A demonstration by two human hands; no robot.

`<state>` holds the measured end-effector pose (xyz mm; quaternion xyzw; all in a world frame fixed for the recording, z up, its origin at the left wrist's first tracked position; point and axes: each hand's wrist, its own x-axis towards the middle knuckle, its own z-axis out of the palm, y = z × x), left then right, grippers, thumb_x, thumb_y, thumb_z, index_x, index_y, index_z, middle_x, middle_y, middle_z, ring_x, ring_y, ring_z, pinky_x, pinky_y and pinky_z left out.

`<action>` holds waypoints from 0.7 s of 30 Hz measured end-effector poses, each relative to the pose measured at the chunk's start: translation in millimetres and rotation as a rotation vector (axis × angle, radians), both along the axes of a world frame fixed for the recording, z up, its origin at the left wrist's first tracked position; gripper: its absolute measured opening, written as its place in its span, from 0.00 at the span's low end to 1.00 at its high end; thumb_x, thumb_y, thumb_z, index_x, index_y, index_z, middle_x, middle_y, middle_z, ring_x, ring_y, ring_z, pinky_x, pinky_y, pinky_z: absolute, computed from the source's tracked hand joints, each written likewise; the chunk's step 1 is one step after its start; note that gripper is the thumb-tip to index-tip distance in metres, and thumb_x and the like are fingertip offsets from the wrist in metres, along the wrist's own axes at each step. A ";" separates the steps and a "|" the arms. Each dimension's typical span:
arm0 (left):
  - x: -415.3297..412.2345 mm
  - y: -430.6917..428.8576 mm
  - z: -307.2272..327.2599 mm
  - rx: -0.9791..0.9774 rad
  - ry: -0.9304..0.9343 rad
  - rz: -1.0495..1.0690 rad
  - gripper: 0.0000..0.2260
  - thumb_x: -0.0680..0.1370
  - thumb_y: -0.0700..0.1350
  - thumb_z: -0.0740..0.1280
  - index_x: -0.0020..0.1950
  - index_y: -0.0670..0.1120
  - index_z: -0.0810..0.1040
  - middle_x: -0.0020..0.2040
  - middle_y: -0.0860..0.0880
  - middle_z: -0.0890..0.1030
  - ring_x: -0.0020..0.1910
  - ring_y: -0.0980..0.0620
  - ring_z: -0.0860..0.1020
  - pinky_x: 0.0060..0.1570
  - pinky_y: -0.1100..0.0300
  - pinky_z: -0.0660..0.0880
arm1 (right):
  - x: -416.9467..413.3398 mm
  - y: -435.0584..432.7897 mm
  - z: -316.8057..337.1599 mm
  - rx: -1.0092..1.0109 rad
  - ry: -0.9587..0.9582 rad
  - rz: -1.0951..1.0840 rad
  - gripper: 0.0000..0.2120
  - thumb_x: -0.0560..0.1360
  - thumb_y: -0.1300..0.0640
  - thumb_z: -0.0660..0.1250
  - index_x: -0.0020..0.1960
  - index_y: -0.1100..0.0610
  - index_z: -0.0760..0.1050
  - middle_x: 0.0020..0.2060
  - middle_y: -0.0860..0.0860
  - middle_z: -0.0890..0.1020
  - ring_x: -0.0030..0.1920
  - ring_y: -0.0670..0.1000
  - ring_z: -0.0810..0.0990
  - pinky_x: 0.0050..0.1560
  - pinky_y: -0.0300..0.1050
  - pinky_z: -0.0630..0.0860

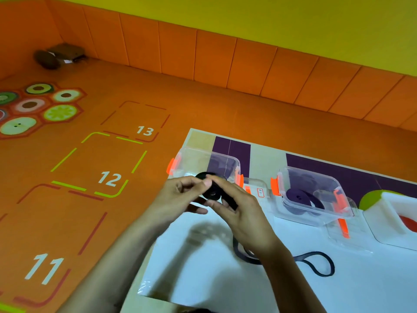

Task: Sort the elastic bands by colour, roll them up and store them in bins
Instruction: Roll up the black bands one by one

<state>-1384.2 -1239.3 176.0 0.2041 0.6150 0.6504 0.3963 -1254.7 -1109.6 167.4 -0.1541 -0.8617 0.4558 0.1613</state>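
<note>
A black elastic band (211,193) is partly wound into a flat coil, held above the table just in front of a clear bin (191,161) with orange clips. My left hand (180,197) pinches the coil from the left. My right hand (239,213) grips it from the right, fingers curled over the roll. The band's loose tail (316,265) trails under my right forearm and loops across the white table top. A second clear bin (316,195) to the right holds rolled purple bands (300,198).
A white bin (388,213) with something red inside stands at the right edge, beside a green disc (370,197). A clear lid (343,236) lies in front of the second bin. The table's left edge (158,240) borders an orange numbered floor mat (67,177).
</note>
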 end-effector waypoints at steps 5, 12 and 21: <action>-12.4 -6.5 -1.1 0.003 0.168 -0.100 0.07 0.76 0.37 0.73 0.53 0.37 0.84 0.44 0.33 0.84 0.38 0.46 0.84 0.41 0.58 0.82 | 3.9 1.7 -0.6 -0.098 0.005 0.067 0.27 0.79 0.55 0.72 0.72 0.35 0.72 0.47 0.45 0.78 0.45 0.47 0.74 0.51 0.43 0.74; -5.3 -1.4 -3.8 0.150 0.194 0.086 0.11 0.73 0.41 0.73 0.54 0.39 0.86 0.45 0.36 0.86 0.39 0.47 0.84 0.43 0.59 0.82 | -0.1 -2.9 11.2 -0.274 0.077 -0.058 0.15 0.82 0.46 0.61 0.65 0.45 0.79 0.44 0.39 0.82 0.44 0.41 0.79 0.49 0.36 0.73; -5.1 -7.1 8.7 0.153 0.295 0.069 0.08 0.74 0.39 0.74 0.52 0.45 0.87 0.44 0.45 0.88 0.44 0.47 0.86 0.45 0.58 0.83 | 4.7 0.9 15.8 0.002 0.124 -0.070 0.13 0.83 0.53 0.64 0.65 0.47 0.81 0.53 0.41 0.83 0.57 0.44 0.80 0.52 0.32 0.72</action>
